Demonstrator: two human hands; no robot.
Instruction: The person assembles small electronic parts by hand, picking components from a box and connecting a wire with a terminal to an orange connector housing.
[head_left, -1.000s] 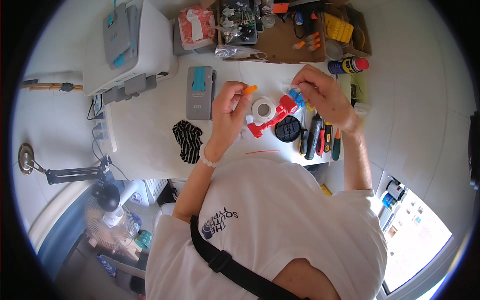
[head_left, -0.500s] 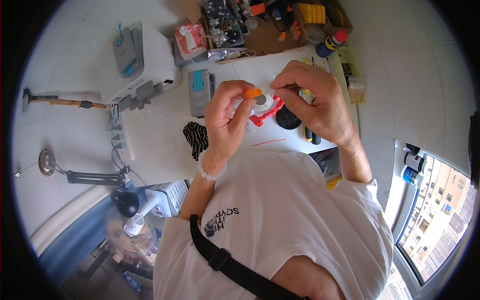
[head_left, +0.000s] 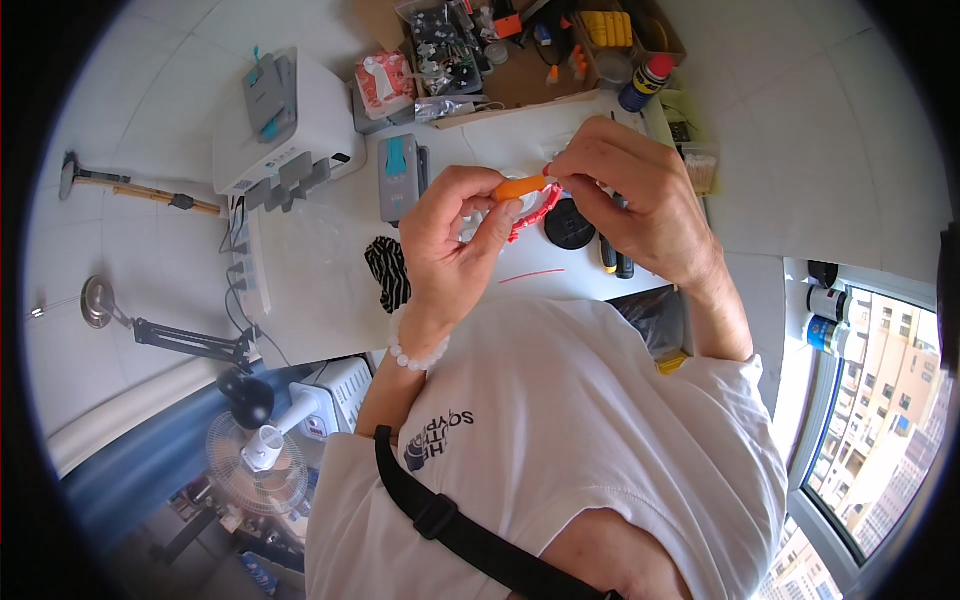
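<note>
My left hand [head_left: 455, 235], wearing a white bead bracelet [head_left: 415, 350], pinches an orange rod-shaped piece [head_left: 520, 188] between thumb and fingers. Its far end points at the closed fingertips of my right hand [head_left: 635, 195]. At those fingertips shows a small red bit; what exactly they grip is mostly hidden. Just below, a red segmented strand [head_left: 535, 215] curves beside a pale round dish, partly behind the hands. Close to my right hand lies a black round disc [head_left: 570, 224].
A short red strip [head_left: 532, 275] lies near the table's front. A black striped cloth [head_left: 388, 272] and a grey device [head_left: 398, 178] are to the left. At the back stand a cardboard box [head_left: 520, 90] of parts and a spray can [head_left: 645, 83]. Tool handles [head_left: 625, 262] lie right.
My hands have come together, and the orange piece is now turned lengthwise toward my right fingertips. The view has shifted slightly.
</note>
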